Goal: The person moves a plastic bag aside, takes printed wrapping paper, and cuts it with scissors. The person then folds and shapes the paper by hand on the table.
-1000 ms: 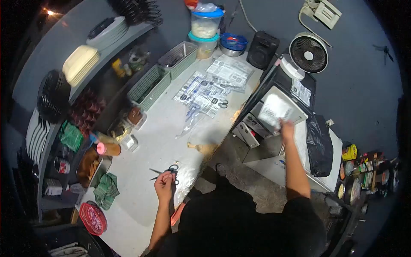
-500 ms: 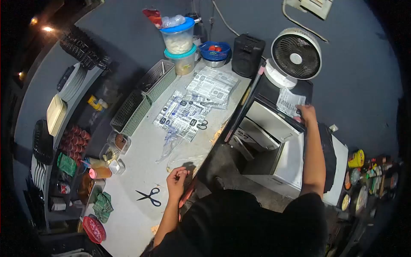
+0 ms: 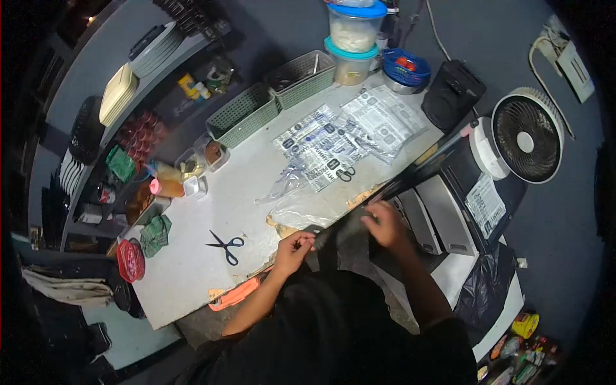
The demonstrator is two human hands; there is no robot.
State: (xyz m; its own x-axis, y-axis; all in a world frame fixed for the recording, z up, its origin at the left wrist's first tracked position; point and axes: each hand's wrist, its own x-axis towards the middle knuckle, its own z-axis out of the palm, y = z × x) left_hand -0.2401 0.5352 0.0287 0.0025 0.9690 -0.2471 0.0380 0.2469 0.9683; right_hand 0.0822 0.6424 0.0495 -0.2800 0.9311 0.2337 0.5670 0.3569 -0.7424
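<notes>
My left hand (image 3: 295, 251) is at the front edge of the white worktop (image 3: 199, 263), fingers curled into a pinch; whatever may be between them is too small to make out. To its right my right hand (image 3: 385, 224) hovers past the table edge, fingers apart and nothing visible in them. Black-handled scissors (image 3: 226, 245) lie with blades parted, left of my left hand. Printed paper sheets (image 3: 327, 151) and a clear plastic bag (image 3: 289, 179) lie farther back, with a second pair of scissors (image 3: 346, 174) on the paper. Another printed sheet (image 3: 486, 203) rests on the dark cabinet top.
Green-grey baskets (image 3: 244, 119), stacked lidded tubs (image 3: 353, 35) and a blue basket (image 3: 407, 67) line the back. A speaker (image 3: 452, 95) and a fan (image 3: 526, 141) stand right. At left are a sauce bottle (image 3: 168, 188), a green cloth (image 3: 156, 235) and a red basket (image 3: 131, 261).
My right hand has let go of the printed sheet on the cabinet and come left towards my left hand. The view has turned left; my left hand stays pinched near the table edge.
</notes>
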